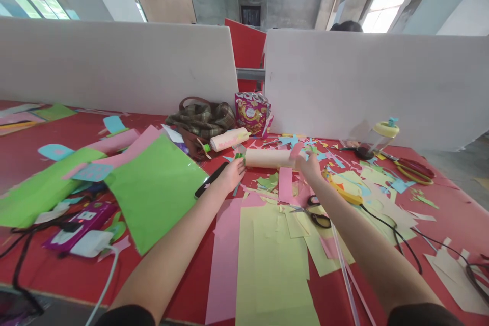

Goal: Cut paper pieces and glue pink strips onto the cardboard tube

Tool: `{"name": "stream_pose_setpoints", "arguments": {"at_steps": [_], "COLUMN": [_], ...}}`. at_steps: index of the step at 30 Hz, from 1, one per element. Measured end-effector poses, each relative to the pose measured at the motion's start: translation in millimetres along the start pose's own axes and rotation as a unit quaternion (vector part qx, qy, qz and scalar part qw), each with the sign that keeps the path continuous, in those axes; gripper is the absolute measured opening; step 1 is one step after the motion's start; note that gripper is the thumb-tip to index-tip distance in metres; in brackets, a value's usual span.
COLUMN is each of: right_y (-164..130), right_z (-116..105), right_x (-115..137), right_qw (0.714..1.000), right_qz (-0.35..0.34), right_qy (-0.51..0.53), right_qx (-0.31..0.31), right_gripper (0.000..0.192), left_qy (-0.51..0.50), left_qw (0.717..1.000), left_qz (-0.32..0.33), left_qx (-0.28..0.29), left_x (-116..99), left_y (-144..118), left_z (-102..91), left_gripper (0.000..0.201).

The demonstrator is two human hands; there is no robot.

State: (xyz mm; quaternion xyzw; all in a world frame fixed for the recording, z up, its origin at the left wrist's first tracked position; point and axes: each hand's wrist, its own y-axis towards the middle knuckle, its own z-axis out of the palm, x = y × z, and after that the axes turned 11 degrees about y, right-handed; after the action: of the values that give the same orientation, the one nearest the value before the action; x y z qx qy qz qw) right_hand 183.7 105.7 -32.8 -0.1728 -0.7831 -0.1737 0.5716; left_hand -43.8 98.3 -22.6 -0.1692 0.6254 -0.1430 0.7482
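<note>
A bottle wrapped in cream paper lies sideways at the middle of the table, its green cap end to the left. My left hand is closed around that cap end. At the other end, my right hand grips the wrapped bottle beside a short pink paper piece; its fingertips are partly hidden. A pink paper strip hangs or lies just below the bottle. Black-handled scissors rest on yellow paper sheets between my forearms.
Another paper-wrapped bottle lies behind, near a plaid bag and a snack packet. A yellow glue gun with its cord is on the right, with red-handled pliers beyond. Green sheets and a purple power strip occupy the left.
</note>
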Motion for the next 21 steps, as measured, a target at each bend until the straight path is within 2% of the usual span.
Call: {"name": "stream_pose_setpoints", "arguments": {"at_steps": [5,11,13,14,16,18,21], "right_y": [-17,-31,-28,-25,-21,-21,-28], "right_z": [-14,-56,-76,-86,-104,-118,-131], "right_x": [23,38,33,28,14,-2,-23], "right_qw": [0.995,0.981,0.948,0.922,0.905,0.886,0.857], "right_qz": [-0.08,-0.159,-0.213,-0.21,-0.191,-0.176,-0.16], "right_qy": [-0.054,-0.104,-0.234,-0.324,-0.376,-0.419,-0.476], "right_qx": [0.022,0.026,0.015,0.033,0.062,0.092,0.12], "right_gripper": [0.056,0.046,0.038,0.035,0.027,0.022,0.021], "left_qy": [0.108,0.251,0.282,0.309,0.402,0.515,0.622], "left_qw": [0.993,0.96,0.948,0.937,0.89,0.814,0.728], "left_qz": [0.044,0.109,0.126,0.141,0.189,0.235,0.232], "left_qx": [0.02,0.058,0.072,0.08,0.101,0.128,0.172], "left_x": [6,8,10,11,15,20,30], "left_y": [-19,-44,-49,-52,-56,-61,-71], "left_z": [-5.8,-12.2,-13.7,-14.4,-15.8,-16.8,-16.5], "left_gripper": [0.022,0.039,0.042,0.041,0.038,0.037,0.045]}}
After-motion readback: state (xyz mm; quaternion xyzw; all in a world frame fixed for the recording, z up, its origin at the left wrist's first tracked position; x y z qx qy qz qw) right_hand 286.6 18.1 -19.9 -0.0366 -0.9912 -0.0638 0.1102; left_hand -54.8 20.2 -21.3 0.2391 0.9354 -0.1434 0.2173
